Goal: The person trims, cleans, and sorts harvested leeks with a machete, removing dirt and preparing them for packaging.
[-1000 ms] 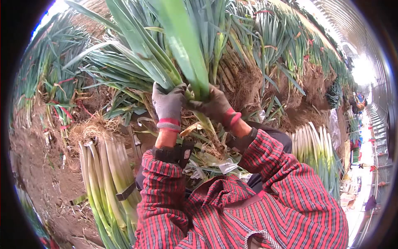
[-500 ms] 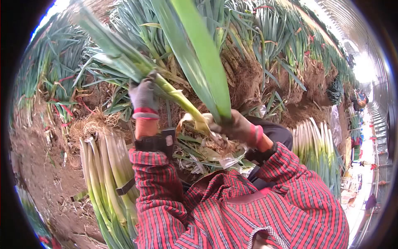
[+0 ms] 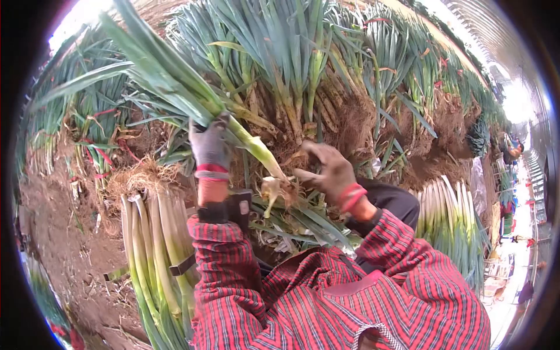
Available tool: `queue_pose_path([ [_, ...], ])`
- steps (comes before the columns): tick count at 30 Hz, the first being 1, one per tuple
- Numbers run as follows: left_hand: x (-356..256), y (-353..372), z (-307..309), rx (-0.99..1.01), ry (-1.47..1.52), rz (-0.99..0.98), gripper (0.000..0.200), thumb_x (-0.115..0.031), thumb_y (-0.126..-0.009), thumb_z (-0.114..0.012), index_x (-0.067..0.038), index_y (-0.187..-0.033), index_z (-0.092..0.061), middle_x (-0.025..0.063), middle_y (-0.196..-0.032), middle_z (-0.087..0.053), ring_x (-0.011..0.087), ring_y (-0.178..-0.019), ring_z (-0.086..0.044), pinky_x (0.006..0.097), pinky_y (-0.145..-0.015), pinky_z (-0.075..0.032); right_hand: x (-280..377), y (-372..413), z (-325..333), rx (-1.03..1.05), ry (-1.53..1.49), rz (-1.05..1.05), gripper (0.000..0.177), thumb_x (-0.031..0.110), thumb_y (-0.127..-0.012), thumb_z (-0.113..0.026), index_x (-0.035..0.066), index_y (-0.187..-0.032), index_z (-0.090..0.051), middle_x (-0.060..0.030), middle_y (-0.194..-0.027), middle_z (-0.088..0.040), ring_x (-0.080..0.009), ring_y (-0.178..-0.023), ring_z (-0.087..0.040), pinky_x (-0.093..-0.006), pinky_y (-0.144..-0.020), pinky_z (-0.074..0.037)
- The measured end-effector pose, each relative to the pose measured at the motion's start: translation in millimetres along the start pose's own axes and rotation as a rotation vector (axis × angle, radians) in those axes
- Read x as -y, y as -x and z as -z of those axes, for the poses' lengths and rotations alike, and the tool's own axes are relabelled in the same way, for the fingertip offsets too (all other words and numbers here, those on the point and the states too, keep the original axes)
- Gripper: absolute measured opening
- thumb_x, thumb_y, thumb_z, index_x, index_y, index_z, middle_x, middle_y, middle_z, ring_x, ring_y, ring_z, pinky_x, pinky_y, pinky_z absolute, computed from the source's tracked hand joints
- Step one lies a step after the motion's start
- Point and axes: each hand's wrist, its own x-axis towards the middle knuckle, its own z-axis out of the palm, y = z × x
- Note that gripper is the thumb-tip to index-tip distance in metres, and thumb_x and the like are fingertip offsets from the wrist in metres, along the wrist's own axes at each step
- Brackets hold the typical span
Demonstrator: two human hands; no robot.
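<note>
Fingers [image 3: 214, 135] of the left hand [image 3: 210, 149] are closed round the leek [image 3: 252, 143] at mid-stalk; that clamp should be held firm while outer skin is stripped toward the root end [image 3: 275, 188]. Right hand [image 3: 331, 172] is spread loosely open just beside the roots; contact cannot be told.

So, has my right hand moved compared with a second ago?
Yes. The right hand has dropped lower and shifted to the right, farther from the strapped leek bundle on the left. It was clenched a second ago and is now open.
</note>
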Motion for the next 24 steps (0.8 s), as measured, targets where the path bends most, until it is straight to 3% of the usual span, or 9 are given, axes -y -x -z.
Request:
queue_pose_path([
  [2,6.2,8.9,-15.9,0.017,-0.07,0.064,0.045,0.011,-0.079,-0.059,-0.003,-0.121,-0.052,0.0103,-0.097,-0.065,0.0177,-0.077,-0.065,0.0266,-0.062,-0.057,34.7,-40.4,-12.0,-0.138,0.118,0.234,0.071,0.042,-0.07,-0.08,0.008,-0.127,-0.054,-0.0127,-0.121,-0.06,-0.0285,-0.11,-0.058,-0.038,-0.094,-0.046],
  [6,11.6,24.5,-38.4,0.035,-0.102,0.071,0.037,0.004,-0.084,-0.064,-0.002,-0.119,-0.052,0.0063,-0.099,-0.062,0.0143,-0.081,-0.061,0.026,-0.072,-0.051,56.9,-72.7,-41.3,-0.077,0.116,0.18,0.051,0.035,-0.076,-0.078,0.008,-0.114,-0.059,-0.0077,-0.103,-0.063,-0.0244,-0.095,-0.061,-0.0369,-0.084,-0.049],
  [10,-22.2,27.0,-29.0,0.485,0.316,0.204,0.039,-0.004,-0.092,-0.055,0.002,-0.129,-0.046,0.009,-0.12,-0.057,0.0181,-0.104,-0.058,0.0316,-0.089,-0.048,29.0,-84.7,-47.4,-0.024,-0.756,-0.08,0.031,0.019,-0.081,-0.077,0.007,-0.104,-0.063,0.0021,-0.086,-0.063,-0.0084,-0.079,-0.059,-0.0252,-0.071,-0.049],
  [12,-20.8,27.9,-31.8,0.425,0.48,0.24,0.038,-0.007,-0.093,-0.055,0.001,-0.13,-0.046,0.008,-0.119,-0.058,0.0174,-0.104,-0.059,0.0324,-0.09,-0.048,31.0,-88.0,-24.9,0.119,-0.904,-0.126,0.026,0.007,-0.083,-0.074,0.006,-0.106,-0.062,0.0033,-0.092,-0.061,-0.004,-0.086,-0.055,-0.0221,-0.077,-0.047],
  [14,7.1,6.9,-15.1,0.68,-0.382,-0.445,0.036,-0.009,-0.094,-0.055,0.0,-0.129,-0.048,0.0083,-0.118,-0.059,0.0165,-0.103,-0.059,0.032,-0.09,-0.048,30.3,-87.9,-16.7,0.223,-1.064,-0.081,0.028,0.003,-0.083,-0.072,0.005,-0.109,-0.062,0.0003,-0.1,-0.062,-0.0075,-0.094,-0.057,-0.0249,-0.086,-0.047],
  [16,14.5,8.5,-10.8,0.76,-0.482,-0.481,0.034,-0.009,-0.095,-0.053,-0.001,-0.128,-0.049,0.0091,-0.116,-0.06,0.0163,-0.103,-0.059,0.0315,-0.09,-0.048,27.3,-84.3,-18.5,0.272,-1.179,-0.102,0.029,0.002,-0.085,-0.07,0.004,-0.113,-0.061,0.0007,-0.105,-0.062,-0.0073,-0.097,-0.057,-0.0256,-0.089,-0.047],
  [20,11.0,23.7,-22.7,0.709,-0.028,-0.174,0.03,-0.007,-0.093,-0.05,0.002,-0.12,-0.056,0.0133,-0.108,-0.063,0.021,-0.1,-0.061,0.0301,-0.09,-0.048,28.0,-82.1,-16.1,0.325,-1.17,-0.172,0.034,0.001,-0.084,-0.07,0.004,-0.117,-0.061,0.0007,-0.106,-0.063,-0.0074,-0.099,-0.057,-0.0263,-0.088,-0.048],
  [22,5.0,20.4,-18.6,0.611,-0.833,-0.852,0.033,-0.007,-0.082,-0.06,0.003,-0.114,-0.059,0.0139,-0.105,-0.065,0.0223,-0.099,-0.061,0.0302,-0.094,-0.048,29.3,-83.4,-14.4,0.342,-1.121,-0.19,0.034,0.003,-0.084,-0.07,0.004,-0.117,-0.061,0.0013,-0.104,-0.064,-0.0073,-0.096,-0.058,-0.0257,-0.086,-0.049],
  [24,12.8,16.0,-13.0,0.601,-0.828,-0.819,0.033,-0.007,-0.084,-0.059,0.002,-0.115,-0.059,0.013,-0.104,-0.066,0.0217,-0.099,-0.061,0.0312,-0.093,-0.049,42.6,-80.8,-3.9,0.337,-1.091,-0.164,0.033,0.004,-0.084,-0.07,0.004,-0.116,-0.06,0.0022,-0.1,-0.065,-0.0071,-0.092,-0.06,-0.0241,-0.083,-0.05],
])
